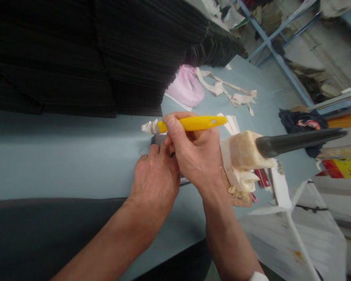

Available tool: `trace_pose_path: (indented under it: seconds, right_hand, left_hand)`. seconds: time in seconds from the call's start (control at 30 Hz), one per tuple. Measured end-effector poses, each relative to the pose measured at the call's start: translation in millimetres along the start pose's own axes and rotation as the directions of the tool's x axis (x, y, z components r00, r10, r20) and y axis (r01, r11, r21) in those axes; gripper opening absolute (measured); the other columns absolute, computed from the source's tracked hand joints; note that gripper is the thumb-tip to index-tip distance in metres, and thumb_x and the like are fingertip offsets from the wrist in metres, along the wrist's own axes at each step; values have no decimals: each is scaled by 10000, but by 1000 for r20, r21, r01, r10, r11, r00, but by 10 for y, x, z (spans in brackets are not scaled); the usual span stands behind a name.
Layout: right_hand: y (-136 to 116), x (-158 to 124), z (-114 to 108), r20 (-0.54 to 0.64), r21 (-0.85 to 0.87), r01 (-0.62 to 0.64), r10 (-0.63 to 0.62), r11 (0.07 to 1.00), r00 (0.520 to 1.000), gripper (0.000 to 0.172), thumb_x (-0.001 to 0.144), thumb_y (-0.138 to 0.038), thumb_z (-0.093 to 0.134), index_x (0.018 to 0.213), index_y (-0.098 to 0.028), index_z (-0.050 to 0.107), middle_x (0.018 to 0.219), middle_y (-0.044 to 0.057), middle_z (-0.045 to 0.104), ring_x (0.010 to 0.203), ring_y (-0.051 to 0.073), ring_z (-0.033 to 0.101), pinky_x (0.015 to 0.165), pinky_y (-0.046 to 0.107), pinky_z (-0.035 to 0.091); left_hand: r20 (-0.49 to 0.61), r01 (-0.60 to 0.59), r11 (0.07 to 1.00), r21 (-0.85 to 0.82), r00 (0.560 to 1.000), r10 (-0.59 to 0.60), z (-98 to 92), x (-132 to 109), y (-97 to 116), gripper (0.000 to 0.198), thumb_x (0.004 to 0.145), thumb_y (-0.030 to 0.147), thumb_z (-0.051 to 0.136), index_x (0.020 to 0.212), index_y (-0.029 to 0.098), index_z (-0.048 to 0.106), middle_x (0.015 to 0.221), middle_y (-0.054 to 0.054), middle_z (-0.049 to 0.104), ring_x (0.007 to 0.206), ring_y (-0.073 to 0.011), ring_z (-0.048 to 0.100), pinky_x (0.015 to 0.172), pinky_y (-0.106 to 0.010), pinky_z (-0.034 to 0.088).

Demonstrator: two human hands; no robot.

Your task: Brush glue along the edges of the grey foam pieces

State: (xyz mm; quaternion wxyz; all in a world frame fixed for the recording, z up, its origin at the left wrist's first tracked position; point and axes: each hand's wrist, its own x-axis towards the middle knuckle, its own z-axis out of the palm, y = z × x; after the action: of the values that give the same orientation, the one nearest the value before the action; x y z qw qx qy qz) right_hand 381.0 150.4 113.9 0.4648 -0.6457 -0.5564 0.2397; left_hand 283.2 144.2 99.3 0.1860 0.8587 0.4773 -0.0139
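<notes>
The bare left forearm slants up to the right from the lower edge of the view, while the bare right forearm rises more steeply, leaning left. The left hand is turned back-up with its knuckles bent, and the right hand crowds close beside it, thumb extended and fingers curled in a closed grip. The left fingertips seem tucked under, though the overlap hides them.
</notes>
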Motion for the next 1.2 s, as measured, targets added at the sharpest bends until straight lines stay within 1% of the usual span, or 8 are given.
trace_pose_path:
  seconds: [0.13, 0.23, 0.47, 0.6, 0.8, 0.93, 1.1, 1.2]
  right_hand:
    - [-49, -4, -161, -158, 74, 93, -80, 993, 984, 307, 1015, -535, 752, 959, -233, 749, 676, -31, 658, 599, 132, 628, 586, 275, 539]
    - [-15, -90, -340, -255, 74, 111, -89, 991, 963, 285, 989, -512, 782, 946, -231, 759, 652, -44, 641, 566, 120, 598, 564, 274, 525]
    - [276, -503, -660, -425, 150, 118, -44, 982, 904, 210, 1025, -436, 747, 987, -231, 767, 648, -63, 654, 552, 96, 600, 548, 245, 508]
    - [385, -753, -816, -477, 200, 145, -33, 969, 878, 181, 1032, -409, 744, 986, -234, 762, 644, -65, 652, 563, 100, 611, 549, 242, 512]
    - [362, -1062, -992, -588, 90, 170, -85, 981, 804, 188, 1063, -418, 704, 1021, -238, 737, 668, -57, 677, 560, 108, 627, 538, 246, 521]
    - [379, -1236, -1060, -590, 0, 225, -182, 974, 787, 165, 1094, -394, 673, 1083, -244, 740, 721, -55, 722, 560, 99, 645, 524, 232, 519]
    - [504, -1416, -1044, -516, -67, 242, -241, 968, 822, 116, 1105, -302, 651, 1139, -253, 751, 772, -49, 766, 563, 95, 652, 560, 255, 559]
    - [566, -1485, -999, -465, -105, 233, -255, 967, 848, 119, 1078, -236, 675, 1163, -259, 755, 816, -46, 794, 636, 109, 725, 635, 273, 611]
  left_hand:
    - [-4, -39, 999, 25, 999, 39, -38, -35, -2, 405, 1116, 248, 440, 1460, 274, 651, 1279, -129, 686, 1201, -336, 683, 902, -437, 646]
    - [18, -38, 998, 56, 999, 37, -84, -51, 3, 422, 1119, 255, 438, 1491, 298, 631, 1278, -118, 672, 1204, -330, 677, 900, -426, 634]
    - [2, -50, 992, 118, 999, 50, -88, -2, -21, 447, 1123, 301, 440, 1533, 324, 617, 1331, -101, 673, 1216, -321, 692, 915, -422, 612]
    - [-6, -53, 985, 161, 998, 55, -127, 54, -52, 459, 1103, 338, 457, 1529, 319, 628, 1346, -103, 706, 1188, -338, 724, 889, -427, 603]
    - [56, -136, 963, 232, 990, 126, -267, 218, -106, 448, 1044, 406, 508, 1449, 311, 675, 1362, -84, 755, 1259, -348, 711, 953, -420, 580]
    - [75, -184, 939, 290, 983, 169, -309, 353, -149, 472, 1007, 477, 514, 1413, 319, 695, 1358, -91, 731, 1236, -367, 713, 931, -433, 574]
    - [129, -218, 941, 259, 973, 190, -376, 444, -186, 547, 940, 574, 601, 1415, 322, 703, 1368, -80, 707, 1160, -343, 719, 967, -425, 556]
    - [182, -243, 923, 299, 964, 195, -423, 415, -182, 703, 877, 658, 716, 1493, 326, 649, 1402, -89, 673, 1180, -339, 695, 988, -431, 566]
